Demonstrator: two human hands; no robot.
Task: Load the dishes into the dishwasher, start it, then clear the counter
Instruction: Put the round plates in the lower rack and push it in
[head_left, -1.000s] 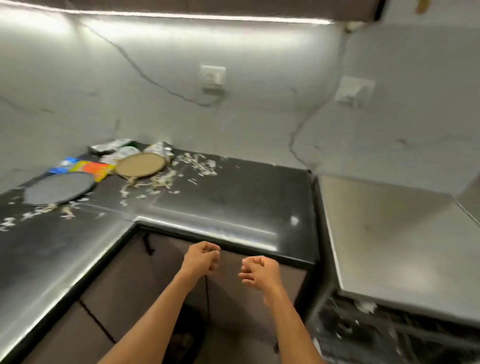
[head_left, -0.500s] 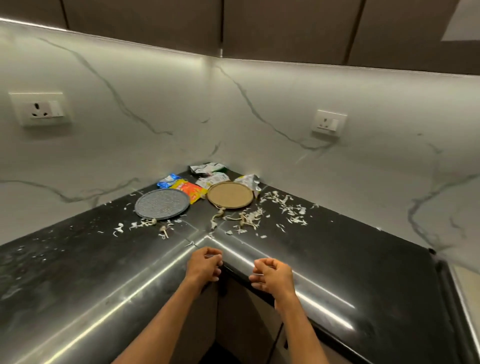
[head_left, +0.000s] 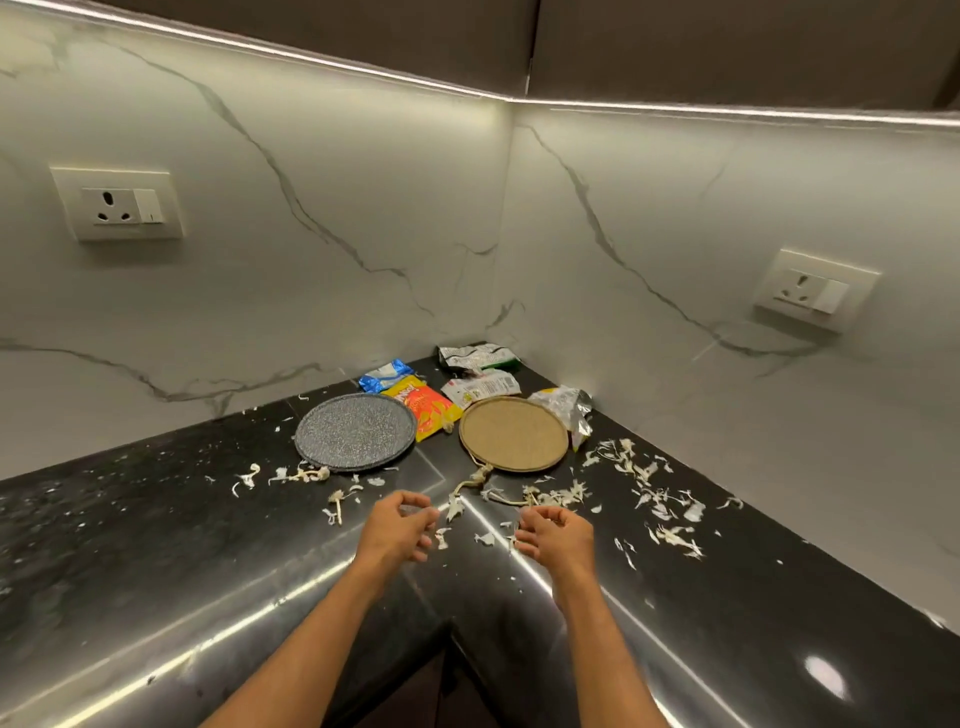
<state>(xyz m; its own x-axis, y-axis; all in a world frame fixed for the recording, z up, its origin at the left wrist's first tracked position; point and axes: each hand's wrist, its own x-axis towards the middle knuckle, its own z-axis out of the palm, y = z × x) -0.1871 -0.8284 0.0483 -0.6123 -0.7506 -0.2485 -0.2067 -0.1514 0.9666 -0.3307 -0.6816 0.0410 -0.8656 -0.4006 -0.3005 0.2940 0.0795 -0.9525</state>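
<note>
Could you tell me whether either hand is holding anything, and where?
Neither: the left hand and right hand hover loosely curled over the scraps, gripping nothing.

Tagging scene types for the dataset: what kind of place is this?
Most likely a home kitchen: a black L-shaped counter under wall cabinets, a marble-look backsplash with a wall socket, and a grey plate and tan plate beside snack wrappers and peel scraps.

Grey speckled plate (head_left: 356, 432); tan plate (head_left: 513, 434); glossy black counter (head_left: 156, 561); white grey-veined marble wall (head_left: 322, 218); orange-yellow wrapper (head_left: 427, 406).
</note>
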